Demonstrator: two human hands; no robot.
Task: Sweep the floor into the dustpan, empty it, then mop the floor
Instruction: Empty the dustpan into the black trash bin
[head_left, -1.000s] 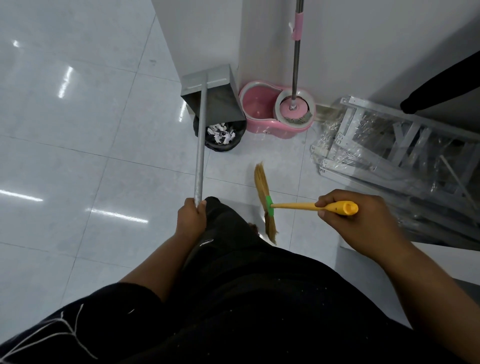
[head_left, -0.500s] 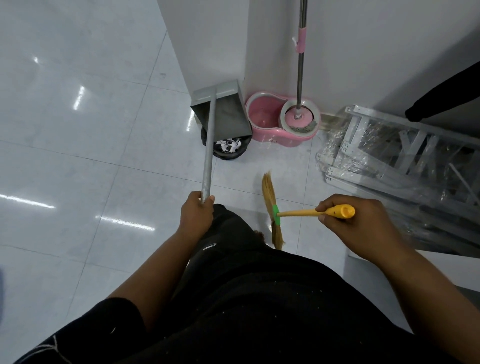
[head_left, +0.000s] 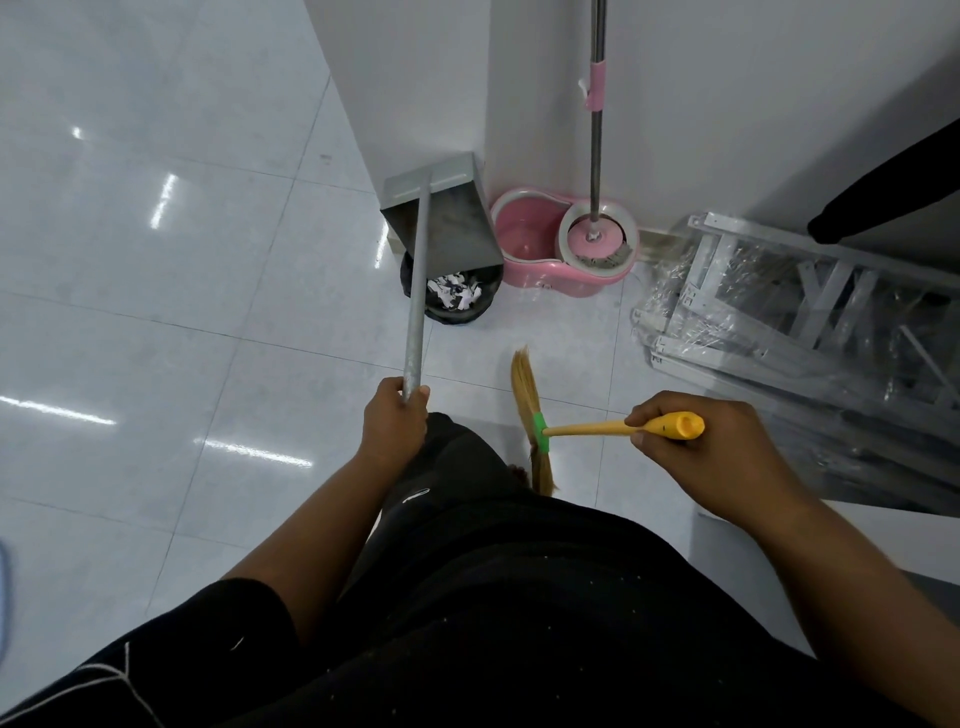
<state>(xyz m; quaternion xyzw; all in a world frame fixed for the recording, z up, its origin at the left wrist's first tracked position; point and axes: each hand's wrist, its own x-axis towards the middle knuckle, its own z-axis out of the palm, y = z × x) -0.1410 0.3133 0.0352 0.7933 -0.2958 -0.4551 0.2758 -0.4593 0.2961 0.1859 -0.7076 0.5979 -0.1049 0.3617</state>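
Note:
My left hand (head_left: 393, 421) grips the end of the long grey handle of a metal dustpan (head_left: 451, 223). The pan is held tilted over a black bin (head_left: 457, 304) with white paper scraps inside. My right hand (head_left: 691, 457) grips the yellow handle of a small broom (head_left: 530, 410) with straw bristles and a green band; the bristles hang beside my leg above the floor. A pink mop bucket (head_left: 524, 244) stands against the wall with the mop (head_left: 596, 156) upright in its spinner.
A white wall corner (head_left: 415, 93) rises right behind the bin and dustpan. Plastic-wrapped metal frames (head_left: 789, 317) lie on the floor at the right. Glossy white tiles (head_left: 156, 260) stretch to the left.
The dustpan stays over the bin with little shift in tilt. The view has moved closer and slightly left. Both hands keep their grips.

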